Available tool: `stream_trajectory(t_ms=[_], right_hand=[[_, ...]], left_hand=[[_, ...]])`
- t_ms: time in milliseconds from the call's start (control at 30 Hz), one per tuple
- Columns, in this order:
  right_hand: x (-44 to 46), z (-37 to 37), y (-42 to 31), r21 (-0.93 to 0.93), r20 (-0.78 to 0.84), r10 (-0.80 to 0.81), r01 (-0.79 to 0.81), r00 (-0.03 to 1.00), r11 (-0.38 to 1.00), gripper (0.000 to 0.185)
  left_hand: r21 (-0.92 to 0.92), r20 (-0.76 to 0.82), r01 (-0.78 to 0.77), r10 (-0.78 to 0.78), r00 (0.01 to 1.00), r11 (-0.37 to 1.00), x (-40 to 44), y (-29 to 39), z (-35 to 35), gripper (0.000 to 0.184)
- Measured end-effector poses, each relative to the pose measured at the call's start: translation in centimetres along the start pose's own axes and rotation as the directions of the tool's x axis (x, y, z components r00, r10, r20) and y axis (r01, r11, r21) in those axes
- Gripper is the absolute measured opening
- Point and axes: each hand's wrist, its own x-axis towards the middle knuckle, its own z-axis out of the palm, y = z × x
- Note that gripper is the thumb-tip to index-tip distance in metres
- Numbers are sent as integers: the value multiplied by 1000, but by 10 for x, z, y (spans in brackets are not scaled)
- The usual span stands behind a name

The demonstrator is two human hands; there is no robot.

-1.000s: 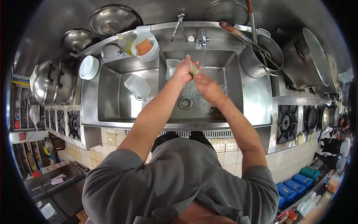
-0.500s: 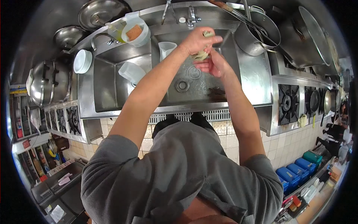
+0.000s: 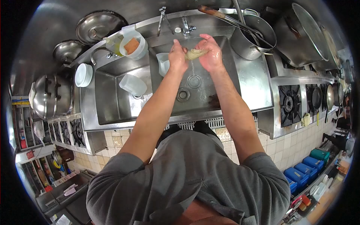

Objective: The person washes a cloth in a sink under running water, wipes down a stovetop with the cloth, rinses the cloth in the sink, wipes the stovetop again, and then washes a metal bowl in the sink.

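Over the right-hand basin of the metal sink (image 3: 231, 80), my left hand (image 3: 177, 58) and my right hand (image 3: 210, 55) face each other. A wet, pale yellowish cloth (image 3: 195, 54) is bunched between them, each hand gripping one end. Water runs from it toward the round drain (image 3: 194, 81) below. My right hand looks wet, its upper fingers partly extended. Left of my left hand, a translucent plastic jug (image 3: 163, 63) stands against the basin wall. Another translucent container (image 3: 133, 84) lies tilted in the left-hand basin.
Behind the sink are a faucet (image 3: 186, 27), metal tongs (image 3: 162, 20) and a plastic pitcher (image 3: 139, 48) with a brown sponge (image 3: 131, 45). A large pot (image 3: 243, 47) holding long-handled utensils stands right. White lids (image 3: 83, 75) are stacked left; a stove (image 3: 289, 105) is at right.
My hands have moved from one above the other to side by side, the left shifting left. The cloth is now stretched sideways between them, with water running off it. The camera view has shifted slightly.
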Motion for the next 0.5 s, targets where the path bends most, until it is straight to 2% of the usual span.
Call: stream_trajectory(t_ms=[67, 100, 133, 167, 200, 300, 367, 400, 467, 500], right_hand=[[9, -12, 10, -102, 119, -45, 57, 992, 993, 20], [11, -18, 14, -149, 177, -65, 92, 982, 985, 13], [6, -16, 11, -392, 207, -70, 149, 976, 908, 9], [-1, -14, 7, -607, 237, -65, 200, 969, 769, 6], [-8, -13, 5, -779, 265, -50, 244, 963, 577, 7], [-23, -14, 8, -832, 333, -9, 298, 943, 468, 8], [-22, -18, 15, -598, 219, -102, 216, 970, 772, 9], [-21, -22, 20, -438, 149, -131, 184, 980, 880, 11], [-16, -34, 29, -408, -129, -295, 220, 947, 886, 15], [-13, -43, 35, -394, -266, -364, 244, 893, 886, 17]], left_hand=[[-260, -108, 248, -284, 953, 933, -11, 11, 19, 43], [-239, -84, 298, -326, 942, 924, -11, 15, 23, 45], [-217, -63, 351, -372, 926, 911, -8, 17, 26, 46], [-194, -42, 404, -419, 907, 894, -3, 17, 26, 48], [-189, -50, 371, -386, 921, 909, 7, 14, 23, 46], [-142, -71, 239, -251, 965, 961, 26, 10, 19, 40], [-66, -91, 123, -129, 987, 990, 29, 13, 28, 36], [-38, -30, 118, -119, 992, 992, 21, 20, 35, 34], [14, 98, 96, -97, 990, 995, 0, 40, 50, 30], [147, 192, -6, -22, 981, 989, 3, 42, 52, 32]])
